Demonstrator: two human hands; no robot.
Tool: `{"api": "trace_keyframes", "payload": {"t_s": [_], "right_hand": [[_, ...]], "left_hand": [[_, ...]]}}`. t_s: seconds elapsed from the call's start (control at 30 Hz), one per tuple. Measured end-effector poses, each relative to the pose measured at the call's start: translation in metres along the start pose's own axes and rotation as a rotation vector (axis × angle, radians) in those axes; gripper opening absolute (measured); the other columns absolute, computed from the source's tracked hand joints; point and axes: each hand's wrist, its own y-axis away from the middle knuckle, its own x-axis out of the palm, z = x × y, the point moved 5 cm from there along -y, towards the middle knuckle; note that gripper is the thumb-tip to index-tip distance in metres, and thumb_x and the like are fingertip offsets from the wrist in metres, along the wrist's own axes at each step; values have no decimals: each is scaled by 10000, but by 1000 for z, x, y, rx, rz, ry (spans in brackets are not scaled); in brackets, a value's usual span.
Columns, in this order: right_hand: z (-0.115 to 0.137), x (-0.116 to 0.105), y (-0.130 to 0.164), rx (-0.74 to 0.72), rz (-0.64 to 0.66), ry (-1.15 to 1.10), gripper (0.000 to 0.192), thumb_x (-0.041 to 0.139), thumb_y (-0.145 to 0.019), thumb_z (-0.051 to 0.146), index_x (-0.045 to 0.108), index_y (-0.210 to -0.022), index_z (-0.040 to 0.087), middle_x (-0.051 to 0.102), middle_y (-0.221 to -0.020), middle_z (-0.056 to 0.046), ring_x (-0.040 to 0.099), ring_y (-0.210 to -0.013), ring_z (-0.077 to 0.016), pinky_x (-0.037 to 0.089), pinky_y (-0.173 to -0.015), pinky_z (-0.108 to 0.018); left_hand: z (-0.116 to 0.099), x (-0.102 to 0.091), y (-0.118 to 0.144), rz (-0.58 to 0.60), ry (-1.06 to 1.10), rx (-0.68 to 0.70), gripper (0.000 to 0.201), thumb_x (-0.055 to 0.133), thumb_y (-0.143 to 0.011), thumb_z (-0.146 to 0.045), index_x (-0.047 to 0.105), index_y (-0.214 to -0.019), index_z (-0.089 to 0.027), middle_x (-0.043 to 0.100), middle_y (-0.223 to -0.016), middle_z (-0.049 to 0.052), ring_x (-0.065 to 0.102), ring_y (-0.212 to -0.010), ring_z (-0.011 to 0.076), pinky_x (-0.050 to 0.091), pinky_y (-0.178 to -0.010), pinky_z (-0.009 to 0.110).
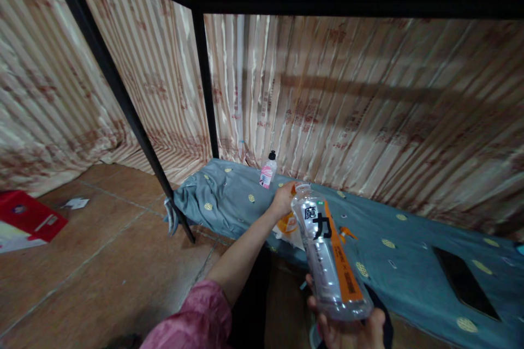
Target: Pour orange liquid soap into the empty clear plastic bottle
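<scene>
A clear plastic bottle (327, 256) with an orange and black printed label tilts across the middle of the view, its neck pointing away from me. My right hand (347, 332) is wrapped round its base from below. Beside the neck, my left hand (283, 200) has its fingers closed, and a small orange piece shows at the fingertips; its kind cannot be made out. The bottle's mouth appears uncapped. Behind the bottle, an orange item in white wrapping (289, 226) is partly hidden. A small orange object (347, 233) lies on the bed just right of the bottle.
The low bed has a blue-green sheet (388, 218) with a pineapple pattern. A pink-labelled bottle with a black cap (268, 170) stands near the curtain (327, 92). A black phone (464, 281) lies at right. Dark posts (126, 103) frame the bed; a red box (33, 218) is on the tiles.
</scene>
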Motion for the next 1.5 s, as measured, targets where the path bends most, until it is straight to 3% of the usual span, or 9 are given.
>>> {"api": "trace_keyframes", "payload": {"t_s": [1.5], "right_hand": [[0,1,1,0,-25,6,597,805,-529,623,762,-1000,258,780,-1041,-110,750,-849,-296,614,-666,-266]], "left_hand": [[-1,0,2,-22,0,-7,179,585,-827,-299,658,-917,-162,699,-931,55,648,-886,188,512,-847,290]]}}
